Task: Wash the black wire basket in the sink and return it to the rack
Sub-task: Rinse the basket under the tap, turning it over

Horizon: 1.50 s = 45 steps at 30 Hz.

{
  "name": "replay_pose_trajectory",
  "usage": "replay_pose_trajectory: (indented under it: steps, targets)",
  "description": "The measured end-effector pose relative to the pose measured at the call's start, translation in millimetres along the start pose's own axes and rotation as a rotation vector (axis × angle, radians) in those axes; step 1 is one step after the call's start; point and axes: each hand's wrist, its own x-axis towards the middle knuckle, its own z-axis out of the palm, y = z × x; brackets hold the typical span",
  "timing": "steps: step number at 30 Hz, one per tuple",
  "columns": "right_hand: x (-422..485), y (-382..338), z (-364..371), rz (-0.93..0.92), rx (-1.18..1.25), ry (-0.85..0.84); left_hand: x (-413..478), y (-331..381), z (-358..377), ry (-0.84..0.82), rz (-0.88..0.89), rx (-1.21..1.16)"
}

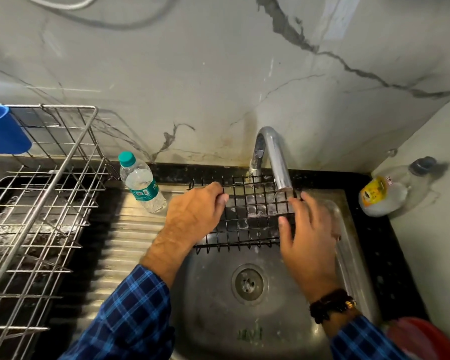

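Note:
The black wire basket (252, 216) is held over the steel sink (213, 302), under the chrome tap (276, 157). Its grid looks wet, with soap specks on the wires. My left hand (192, 214) grips the basket's left edge, thumb and fingers closed on the wires. My right hand (307, 235) lies on the basket's right side, with the fingers spread over the wires and the thumb hooked on the grid. The steel wire dish rack (44, 203) stands to the left on the counter. Part of the basket's right edge is hidden under my right hand.
A plastic water bottle (140, 183) with a green cap stands on the ribbed drainboard (130, 240) between rack and sink. A blue cup (3, 131) hangs at the rack's back left. A clear bottle (390, 190) lies on the right corner. A red object (424, 339) shows at bottom right.

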Motion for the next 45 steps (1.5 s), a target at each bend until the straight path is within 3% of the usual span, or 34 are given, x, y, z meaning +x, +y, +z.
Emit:
replay_pose_trajectory:
  steps: [5,10,14,19,24,26,32,34,38,41,45]
  targets:
    - [-6.5,-22.0,9.0,-0.258,-0.136,-0.201,1.3,10.4,7.7,-0.083,0.003,-0.047]
    - [10.1,0.5,2.2,0.005,-0.141,-0.186,2.3,8.4,10.0,-0.075,-0.093,-0.026]
    - [8.7,-19.9,0.5,-0.061,-0.192,-0.268,5.6,21.3,11.6,-0.092,-0.044,-0.063]
    - [0.7,-17.1,-12.0,-0.333,-0.102,-0.244,14.8,4.2,-0.5,-0.093,-0.096,-0.058]
    - [5.7,-20.1,-19.1,-0.444,-0.076,-0.146,13.2,3.5,-4.9,-0.092,-0.084,0.006]
    - [11.4,-26.6,-24.9,-0.399,-0.085,-0.141,12.0,6.1,-5.9,-0.090,-0.088,-0.004]
    - [25.7,-40.6,-29.6,-0.279,-0.175,-0.507,8.2,16.3,-1.4,-0.113,-0.093,0.019]
    - [30.7,-41.5,-32.4,-0.271,-0.148,-0.549,4.3,14.6,1.2,-0.120,-0.090,0.004]
    - [25.2,-43.9,-29.4,-0.317,-0.180,-0.302,-2.9,18.1,0.7,-0.090,-0.084,-0.022]
    - [22.1,-40.9,-21.3,-0.357,-0.142,-0.305,-6.6,31.2,-3.2,-0.066,-0.130,0.189]
    - [18.9,-35.9,-17.4,-0.486,-0.165,-0.107,-6.6,36.3,-10.4,0.051,-0.047,0.020]
